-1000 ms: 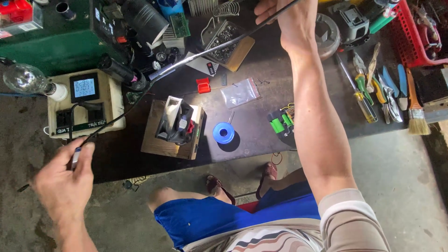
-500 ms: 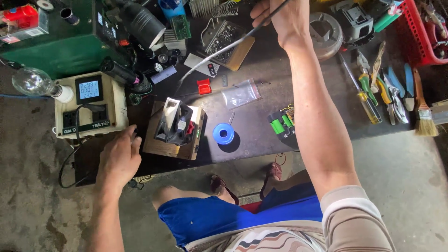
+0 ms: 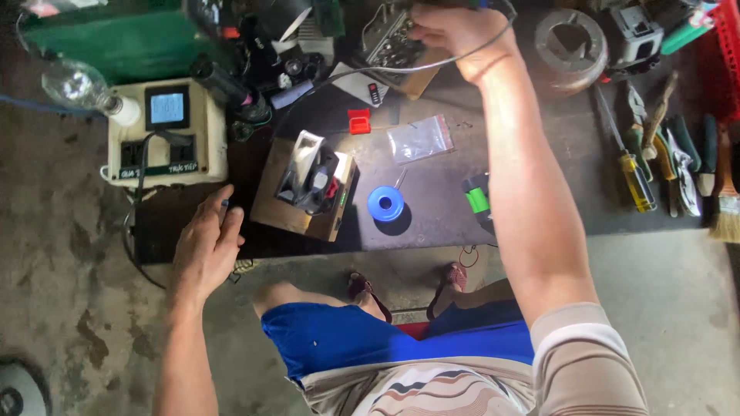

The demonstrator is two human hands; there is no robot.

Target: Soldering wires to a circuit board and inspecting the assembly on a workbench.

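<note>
My right hand (image 3: pixel 455 31) reaches to the far side of the dark workbench (image 3: pixel 432 223) and is closed around a thin grey cable (image 3: pixel 362 73) that runs left across the bench. My left hand (image 3: pixel 206 243) rests at the bench's near edge, just below a cream box with a small screen (image 3: pixel 166 131). A small dark tip shows above its fingers; whether it grips that is unclear. Between my arms stand a wooden block with a metal part clamped on it (image 3: pixel 308 185) and a blue spool (image 3: pixel 385 204).
A clear bulb (image 3: pixel 77 83) sits left of the cream box, a green case (image 3: pixel 131 46) behind it. A red piece (image 3: pixel 358 121), clear bag (image 3: pixel 420 139) and green part (image 3: pixel 478 200) lie mid-bench. Screwdrivers (image 3: pixel 636 181), pliers and a brush (image 3: pixel 724 208) lie right, near a round metal part (image 3: pixel 570 38).
My left hand came up from low on the left, where it held a black cable, to the bench's edge by the cream box. My right hand stayed at the back with the grey cable.
</note>
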